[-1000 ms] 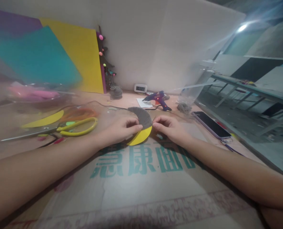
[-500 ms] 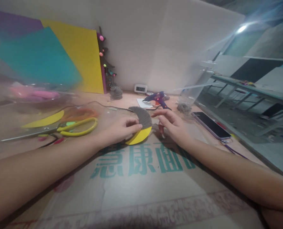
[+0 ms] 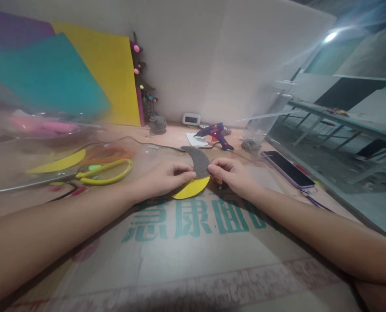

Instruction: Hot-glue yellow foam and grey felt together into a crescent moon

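Observation:
A yellow crescent cutout [image 3: 193,189] is held above the table mat, its upper part wound closely with grey yarn [image 3: 197,161]. My left hand [image 3: 168,177] pinches its inner edge between thumb and fingers, near where the grey wrapping meets bare yellow. On the outer edge, my right hand [image 3: 227,172] is closed with thumb and forefinger at the border of the wrapping. Whether the right fingers grip the crescent or only a strand of yarn is hard to see. The lower tip of the crescent is bare yellow.
Yellow-handled scissors [image 3: 105,173] and another yellow crescent [image 3: 58,162] lie at left. A glue gun [image 3: 216,133] with a lit red light, a small digital clock [image 3: 191,119] and a grey yarn bundle [image 3: 251,145] stand behind. A phone [image 3: 287,169] lies right.
My right hand has come in leftward from beside the crescent, its fingers closing at the outer edge. My left hand keeps its pinch; the crescent has shifted slightly right.

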The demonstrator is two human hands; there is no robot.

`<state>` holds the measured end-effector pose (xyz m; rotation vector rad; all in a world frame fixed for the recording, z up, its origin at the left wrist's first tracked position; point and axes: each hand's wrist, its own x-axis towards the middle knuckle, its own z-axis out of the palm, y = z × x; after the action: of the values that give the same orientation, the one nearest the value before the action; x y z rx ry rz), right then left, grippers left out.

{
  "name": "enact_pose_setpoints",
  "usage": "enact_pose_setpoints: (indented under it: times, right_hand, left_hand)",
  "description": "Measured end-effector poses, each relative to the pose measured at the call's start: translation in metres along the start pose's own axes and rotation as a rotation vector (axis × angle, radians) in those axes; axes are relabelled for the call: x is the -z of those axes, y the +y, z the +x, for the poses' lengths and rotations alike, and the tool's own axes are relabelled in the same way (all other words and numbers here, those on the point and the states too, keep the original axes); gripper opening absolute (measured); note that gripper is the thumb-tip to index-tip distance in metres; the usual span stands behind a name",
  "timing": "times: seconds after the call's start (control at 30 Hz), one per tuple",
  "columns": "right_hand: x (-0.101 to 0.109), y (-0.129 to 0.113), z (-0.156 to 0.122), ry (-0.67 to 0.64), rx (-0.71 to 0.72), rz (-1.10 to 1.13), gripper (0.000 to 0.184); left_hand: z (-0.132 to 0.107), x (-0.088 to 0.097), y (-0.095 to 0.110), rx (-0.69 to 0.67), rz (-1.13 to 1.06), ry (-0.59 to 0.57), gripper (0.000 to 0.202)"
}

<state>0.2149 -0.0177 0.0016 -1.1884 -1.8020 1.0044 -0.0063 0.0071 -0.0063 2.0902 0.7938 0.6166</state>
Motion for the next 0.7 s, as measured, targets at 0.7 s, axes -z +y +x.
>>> enact_pose_setpoints:
  times: [0.7]
  right_hand:
    - [-0.0007,0.0008,0.0016,-0.021,-0.008,-0.038,0.037]
  left_hand:
    - [0.0016,0.0002,-0.0004,0.093,-0.099,0.088,0.038]
